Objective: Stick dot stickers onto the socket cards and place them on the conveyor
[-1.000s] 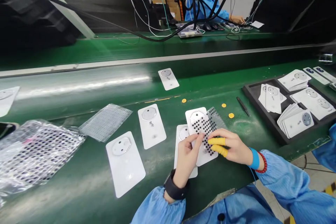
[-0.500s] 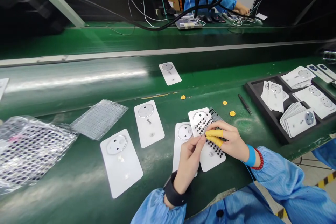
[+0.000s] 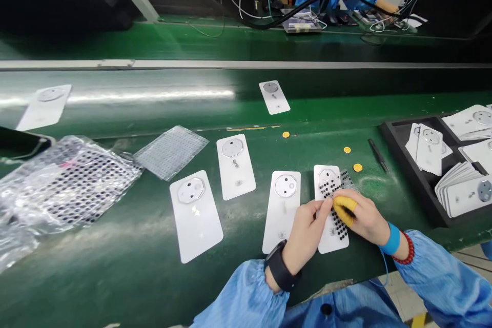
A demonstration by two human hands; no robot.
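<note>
A white rectangular plate (image 3: 326, 240) lies on the green bench in front of me, with a clear sheet of small black dots (image 3: 335, 189) over it. My left hand (image 3: 305, 236) rests on the plate's left edge, its fingers pinched together at the sheet. My right hand (image 3: 361, 215), with yellow finger cots on two fingers, presses on the dotted sheet from the right. Whether either hand grips a single dot is too small to tell. Another white plate (image 3: 282, 210) lies just left of my hands.
Two more white plates (image 3: 196, 215) (image 3: 235, 165) lie to the left, beside an emptied sheet (image 3: 171, 151) and a bag of dotted sheets (image 3: 57, 184). A black tray (image 3: 415, 164) of stacked plates stands at the right. Yellow discs (image 3: 357, 167) and a black tool (image 3: 378, 155) lie nearby. A person in blue works across the conveyor.
The plate with the dotted sheet has slid off the neighbouring plate and lies beside it. My hands stayed together on the sheet. The view turned left.
</note>
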